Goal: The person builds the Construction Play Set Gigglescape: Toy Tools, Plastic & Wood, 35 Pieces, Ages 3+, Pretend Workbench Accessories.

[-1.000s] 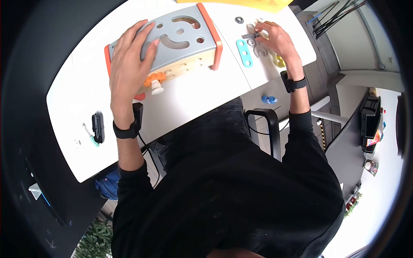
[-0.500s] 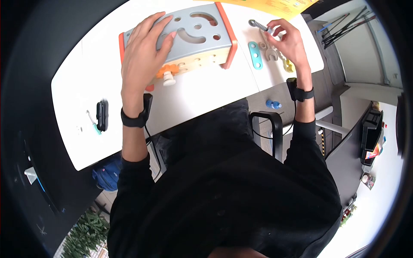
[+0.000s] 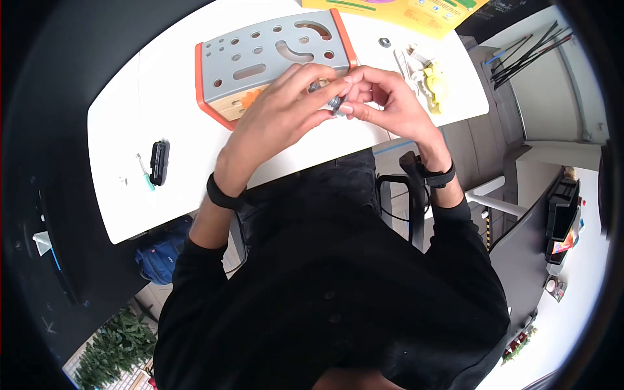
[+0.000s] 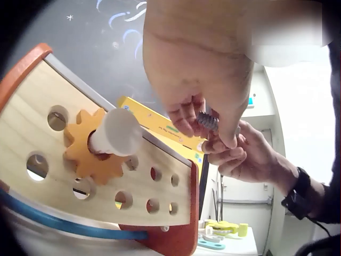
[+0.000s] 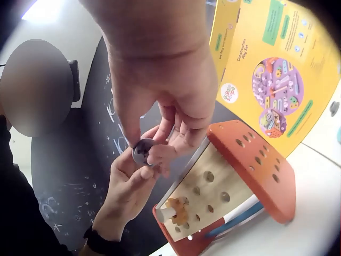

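Note:
Both hands meet in front of the toy workbench (image 3: 244, 49), which has a grey holed top, orange-red ends and wooden sides. Between their fingertips is a grey toy screw (image 4: 208, 120), its ribbed shaft seen in the left wrist view and its round slotted head (image 5: 141, 153) in the right wrist view. My left hand (image 3: 279, 114) pinches the screw from the left, thumb underneath. My right hand (image 3: 396, 107) pinches it from the other side. Fingers hide part of the screw. An orange gear (image 4: 90, 154) on a white peg (image 4: 117, 133) sits on the workbench's side.
Yellow toy pieces (image 3: 435, 88) and a pale wrench (image 3: 404, 65) lie at the right end of the white table (image 3: 188, 175). A grey ring (image 3: 385, 42) lies farther back, near a yellow box (image 3: 409, 14). At left are a black case (image 3: 158, 162) and a small screwdriver (image 3: 144, 170).
My right hand has picked up the grey screw from the right side and brought it left and nearer. My left hand has left the workbench top and now also holds the screw.

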`<state>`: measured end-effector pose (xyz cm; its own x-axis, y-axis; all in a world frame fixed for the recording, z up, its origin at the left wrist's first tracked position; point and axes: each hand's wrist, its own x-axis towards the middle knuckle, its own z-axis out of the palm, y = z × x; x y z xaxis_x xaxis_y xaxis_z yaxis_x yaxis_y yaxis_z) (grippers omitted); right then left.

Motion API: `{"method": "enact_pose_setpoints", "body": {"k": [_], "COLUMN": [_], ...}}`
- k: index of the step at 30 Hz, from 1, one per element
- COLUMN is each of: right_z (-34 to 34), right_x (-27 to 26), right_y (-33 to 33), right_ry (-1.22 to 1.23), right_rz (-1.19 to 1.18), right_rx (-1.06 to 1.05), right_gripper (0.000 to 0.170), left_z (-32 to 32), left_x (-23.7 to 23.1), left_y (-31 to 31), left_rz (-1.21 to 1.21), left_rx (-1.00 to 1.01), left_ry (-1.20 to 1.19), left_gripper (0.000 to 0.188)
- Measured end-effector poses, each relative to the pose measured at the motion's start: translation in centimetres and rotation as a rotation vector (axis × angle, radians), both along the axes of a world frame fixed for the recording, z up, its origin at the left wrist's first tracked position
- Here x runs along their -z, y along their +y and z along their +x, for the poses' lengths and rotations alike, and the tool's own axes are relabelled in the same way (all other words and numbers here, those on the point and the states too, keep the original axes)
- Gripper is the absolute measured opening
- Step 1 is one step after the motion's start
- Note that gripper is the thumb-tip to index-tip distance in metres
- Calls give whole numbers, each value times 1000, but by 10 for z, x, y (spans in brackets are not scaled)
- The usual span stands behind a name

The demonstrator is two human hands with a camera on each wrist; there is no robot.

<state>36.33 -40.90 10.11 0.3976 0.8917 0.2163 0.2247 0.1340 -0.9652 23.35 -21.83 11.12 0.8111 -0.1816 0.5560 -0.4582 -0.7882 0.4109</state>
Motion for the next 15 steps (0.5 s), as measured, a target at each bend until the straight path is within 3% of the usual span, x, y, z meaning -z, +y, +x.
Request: {"method": "enact_pose_setpoints", "body": {"k": [3,5,9,11,13,15], "right_z": [3,18,107,155,191,200], "right_x": [-7,-25,8,34,62,62], "right_y": [-2,-9,-14,-20,-20,-7], "right_ry": [77,-100,-804,-1102,-1110,-1111], "right_rz": [-3,-48,-335,-498,-516,-527], "right_rx": [24,96,588,557,503,433], "right_gripper": [23,26,25,27,29,31], "left_z": [-1,-1,-10,-20,-35,-52], "left_x": [2,-5,-16,-21,-18,-15], "left_y": [0,4,25,33,53,78], "left_rz": [45,78,87,8,-183,-225], "left_rx": [-26,-58,-144,-179,-379,-495], "left_ry": [-2,-39,-106,-110,-9,47], "left_gripper": [44,42,38,32,24,25]}}
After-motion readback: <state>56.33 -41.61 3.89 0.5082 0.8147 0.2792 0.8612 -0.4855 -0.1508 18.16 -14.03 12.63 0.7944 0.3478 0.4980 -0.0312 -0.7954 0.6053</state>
